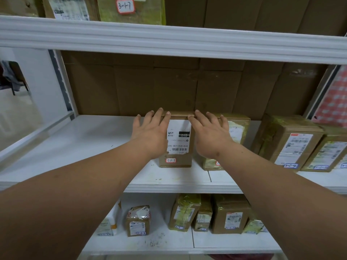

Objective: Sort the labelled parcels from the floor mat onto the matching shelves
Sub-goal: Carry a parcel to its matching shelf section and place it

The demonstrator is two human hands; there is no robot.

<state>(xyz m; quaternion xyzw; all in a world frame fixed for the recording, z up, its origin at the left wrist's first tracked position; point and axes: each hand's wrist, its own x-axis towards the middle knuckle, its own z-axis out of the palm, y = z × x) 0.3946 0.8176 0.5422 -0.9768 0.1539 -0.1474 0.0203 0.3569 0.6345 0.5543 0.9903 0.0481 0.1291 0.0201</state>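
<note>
- I see the cardboard parcel (pixel 178 139) standing on the middle shelf (pixel 90 147) of a white rack, a little right of centre, near the shelf's front edge.
- My left hand (pixel 152 132) lies flat on the parcel's left side, fingers straight and spread, tips reaching its far top edge; the grip is wide and curls round nothing.
- My right hand (pixel 210 136) mirrors it on the right, fingers straight, tips at the same far edge, its palm lying partly over the neighbouring taped parcel (pixel 236 132); that grip is wide too.
- The parcel is a plain brown box with sharp corners, carrying a white printed shipping label (pixel 178 137) between my hands and a small red-bordered tag (pixel 170 160) handwritten "3-2-7" low on its front.
- The taped parcel sits just beside it on the right, wrapped in glossy yellowish tape.
- Further right stand two more taped boxes (pixel 293 143) with white labels and blue-bordered tags.
- The shelf surface is smooth white board; flattened brown cardboard lines the back.
- On the lower shelf (pixel 169 241) sits a row of small taped boxes.
- On the top shelf, a box bears a tag reading "3-1-7" (pixel 125 5).
</note>
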